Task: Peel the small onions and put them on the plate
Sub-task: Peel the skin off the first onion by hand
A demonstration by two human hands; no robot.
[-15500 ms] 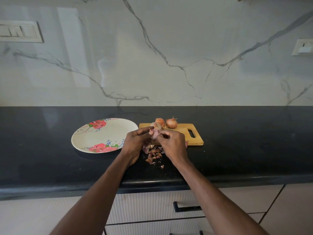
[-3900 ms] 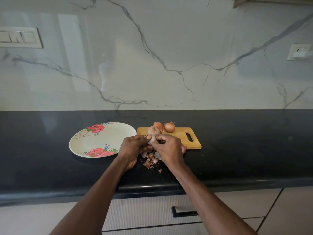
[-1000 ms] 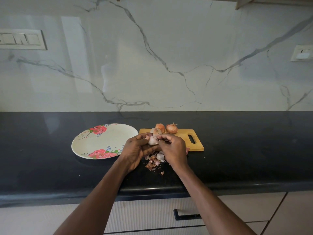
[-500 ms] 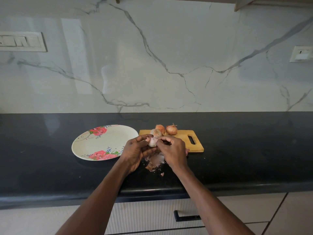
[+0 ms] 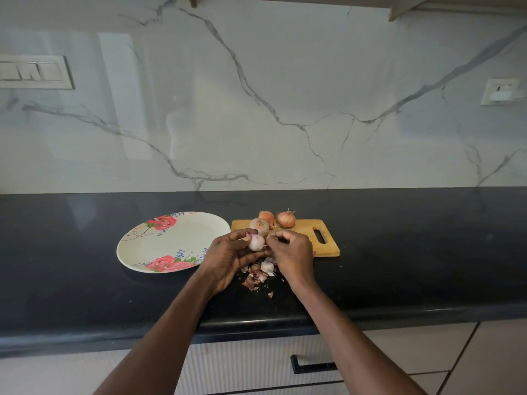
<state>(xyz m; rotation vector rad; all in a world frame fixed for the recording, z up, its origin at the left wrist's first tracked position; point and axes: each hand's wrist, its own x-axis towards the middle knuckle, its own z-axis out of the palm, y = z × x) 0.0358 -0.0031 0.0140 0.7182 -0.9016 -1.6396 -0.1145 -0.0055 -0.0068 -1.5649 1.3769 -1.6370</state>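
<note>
Right now the left hand [image 5: 228,258] cups a pale, mostly peeled onion [image 5: 256,242], fingers and thumb curled around it, just above the near edge of the worktop [image 5: 413,252]. Right hand [image 5: 293,253] sits tight against it, fingertips pinched at the onion's right side, on a bit of skin by the look of it, though the skin itself is too small to make out. Both hands hover over a heap of peels [image 5: 258,273], papery brown and pinkish-white scraps lying on the dark worktop between the wrists, with a few stray flakes nearer the front edge.

Just behind the hands, one wooden board [image 5: 308,232], with a slot handle at its right end. Three unpeeled onions on it: a paler one [image 5: 259,226] close behind the fingers, and two orange-brown ones [image 5: 266,217] [image 5: 286,218] side by side at the board's far edge. So four onions in all, one in hand and three waiting.

Left of the board, almost touching it, one plate [image 5: 182,238], cream with red roses at the top and bottom rim, nothing on it yet.

On the marble wall, one switch panel [image 5: 34,72] far left and one socket [image 5: 502,91] far right. No writing readable anywhere.
</note>
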